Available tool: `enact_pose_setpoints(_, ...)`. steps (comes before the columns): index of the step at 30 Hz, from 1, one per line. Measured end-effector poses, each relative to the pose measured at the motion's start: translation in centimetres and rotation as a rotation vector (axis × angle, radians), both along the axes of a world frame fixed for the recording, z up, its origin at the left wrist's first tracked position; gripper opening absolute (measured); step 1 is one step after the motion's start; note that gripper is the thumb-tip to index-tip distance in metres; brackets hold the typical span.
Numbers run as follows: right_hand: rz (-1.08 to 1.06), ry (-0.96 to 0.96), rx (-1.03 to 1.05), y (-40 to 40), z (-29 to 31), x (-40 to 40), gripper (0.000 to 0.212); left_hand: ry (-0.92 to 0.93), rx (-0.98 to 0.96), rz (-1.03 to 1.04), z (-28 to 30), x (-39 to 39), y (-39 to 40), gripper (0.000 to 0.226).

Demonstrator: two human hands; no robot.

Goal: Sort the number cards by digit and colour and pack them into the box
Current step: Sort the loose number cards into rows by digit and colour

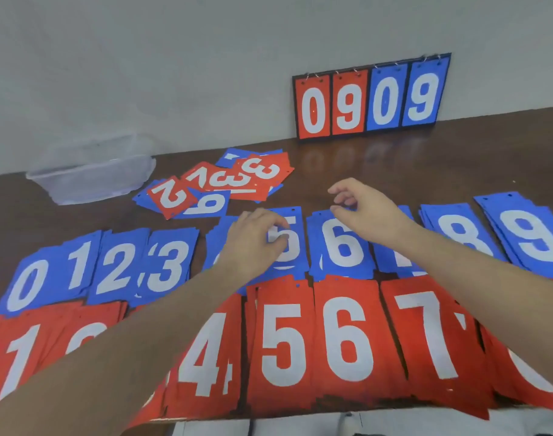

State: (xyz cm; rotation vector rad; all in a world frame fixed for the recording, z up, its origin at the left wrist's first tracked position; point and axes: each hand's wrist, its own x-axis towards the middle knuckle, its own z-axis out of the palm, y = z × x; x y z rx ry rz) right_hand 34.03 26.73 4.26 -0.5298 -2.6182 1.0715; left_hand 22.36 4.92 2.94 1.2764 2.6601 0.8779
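Dark brown table against a pale grey wall

The table (394, 171) has a glossy top that gives faint reflections near its far edge; the wall (174, 58) behind is plain and evenly, softly lit.

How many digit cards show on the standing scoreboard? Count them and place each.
4, side by side on the scoreboard against the wall: red 0, red 9, blue 0, blue 9, left to right. Others may hang hidden behind.

Dark wood table (426, 171), sorted number cards (300, 341), unsorted pile (225, 184), clear box (89, 180), scoreboard (371, 97)
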Motion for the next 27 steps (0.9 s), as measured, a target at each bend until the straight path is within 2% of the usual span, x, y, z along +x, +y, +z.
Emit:
enact_pose_setpoints(8, 0.21, -0.016, 0.006, 0.7, -0.7, -6.6, 0.025, -0.12, 0.013, 0.341, 0.6, -4.6, -3.1, 0.015)
enact_pose_setpoints(12, 0.227, -0.009, -0.031, 0.3, -1.1, -9.4, 0.024, -0.16, 0.027, 0.453, 0.7, -7.0, -5.2, 0.02)
enact_pose_setpoints(15, 0.24, -0.017, -0.046, -0.5, -1.6, -11.2, 0.023, -0.158, -0.035, 0.479, 0.6, -9.1, -6.5, 0.026)
enact_pose_setpoints(20, 0.201, -0.038, -0.003, -1.9, -2.3, -13.5, 0.024, -0.126, -0.075, 0.486, 0.6, -14.0, -7.9, 0.023)
enact_pose_setpoints(24, 0.149, -0.078, 0.122, -2.9, -2.3, -15.1, 0.028, -0.14, -0.103, 0.487, 0.6, -18.1, -8.7, 0.051)
enact_pose_setpoints(27, 0.082, -0.063, 0.15, -3.1, -2.2, -16.6, 0.028, -0.102, -0.258, 0.416, 0.6, -20.9, -9.2, 0.073)
